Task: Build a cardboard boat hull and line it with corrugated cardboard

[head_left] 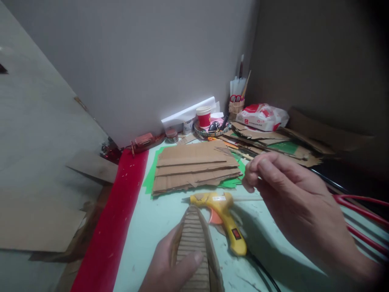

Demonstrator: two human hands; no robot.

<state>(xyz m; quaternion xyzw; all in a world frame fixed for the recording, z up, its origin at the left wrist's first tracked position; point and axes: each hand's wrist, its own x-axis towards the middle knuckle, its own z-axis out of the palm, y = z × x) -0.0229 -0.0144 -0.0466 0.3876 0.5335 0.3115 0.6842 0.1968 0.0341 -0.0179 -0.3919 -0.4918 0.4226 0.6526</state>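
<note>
My left hand [173,259] grips a boat-shaped cardboard model [193,239] at the bottom of the view, thumb lying across its ridged deck. The pointed end faces away from me, just below a yellow glue gun [225,211] with an orange trigger that lies on the table. My right hand [291,198] is raised to the right of the glue gun, its fingers curled and thumb pressed in a pinch. Whatever sits between those fingertips, if anything, is too small to see. Beyond the gun rest several stacked brown cardboard sheets [188,158] over green sheets [151,174].
A finished-looking brown boat model [144,140] stands at the back left. A red and white cup [203,117], a holder with scissors [236,106], a plastic-wrapped pack [263,117] and cardboard scraps [270,136] line the back. Red curved bars [361,200] are at right; the glue gun's cord [264,269] runs toward me.
</note>
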